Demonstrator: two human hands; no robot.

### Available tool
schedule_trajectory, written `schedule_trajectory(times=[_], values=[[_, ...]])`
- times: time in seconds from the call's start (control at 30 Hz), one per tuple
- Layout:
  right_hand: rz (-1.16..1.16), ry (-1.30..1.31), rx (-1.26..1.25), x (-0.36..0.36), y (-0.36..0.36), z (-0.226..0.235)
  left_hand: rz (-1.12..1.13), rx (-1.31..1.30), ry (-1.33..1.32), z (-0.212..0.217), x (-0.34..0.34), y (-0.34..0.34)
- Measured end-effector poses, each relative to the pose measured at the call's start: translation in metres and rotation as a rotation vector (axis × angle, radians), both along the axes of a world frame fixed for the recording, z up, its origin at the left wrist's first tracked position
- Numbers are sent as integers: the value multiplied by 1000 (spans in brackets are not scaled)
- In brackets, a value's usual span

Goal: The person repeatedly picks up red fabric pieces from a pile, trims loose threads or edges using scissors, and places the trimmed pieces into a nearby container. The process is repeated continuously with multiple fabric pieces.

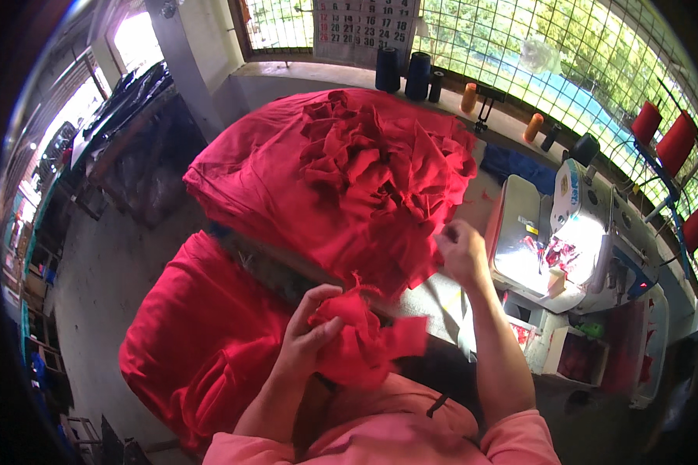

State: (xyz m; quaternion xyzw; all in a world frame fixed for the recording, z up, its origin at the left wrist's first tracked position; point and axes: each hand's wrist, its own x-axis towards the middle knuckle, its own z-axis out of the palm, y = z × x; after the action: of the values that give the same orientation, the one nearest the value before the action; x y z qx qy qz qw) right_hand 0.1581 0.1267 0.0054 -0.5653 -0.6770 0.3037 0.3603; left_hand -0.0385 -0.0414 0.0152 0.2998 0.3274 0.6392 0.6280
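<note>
Above my lap, my left hand [312, 324] is closed round a loose bunch of red fabric pieces [362, 341], whose cut ends stick out to the right. My right hand [464, 249] is raised at the right edge of the big red cloth heap, its fingers curled together against the fabric. Whether a piece is pinched in them is hidden. Many small crumpled red cut pieces [368, 159] lie on top of the large red cloth [264, 167] that covers the table. Another mound of red cloth [198, 325] stands to my left.
A sewing machine [582, 201] with its lamp lit stands at the right. Dark thread cones [388, 70] and orange spools [469, 98] line the windowsill. Red thread cones [675, 143] sit on a stand. A small open box [578, 353] is below the machine.
</note>
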Motion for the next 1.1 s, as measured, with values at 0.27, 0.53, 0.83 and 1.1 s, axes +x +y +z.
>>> schedule_trajectory(times=[0.27, 0.53, 0.83, 1.1], values=[[0, 42, -74, -5, 24, -7, -118, 115, 75, 6, 8, 12], [72, 547, -332, 56, -52, 66, -444, 102, 376, 16, -3, 16], [70, 486, -470, 78, -121, 34, -455, 132, 362, -27, 88, 22], [268, 521, -669, 90, -117, 17, -648, -87, 292, -32, 103, 7]])
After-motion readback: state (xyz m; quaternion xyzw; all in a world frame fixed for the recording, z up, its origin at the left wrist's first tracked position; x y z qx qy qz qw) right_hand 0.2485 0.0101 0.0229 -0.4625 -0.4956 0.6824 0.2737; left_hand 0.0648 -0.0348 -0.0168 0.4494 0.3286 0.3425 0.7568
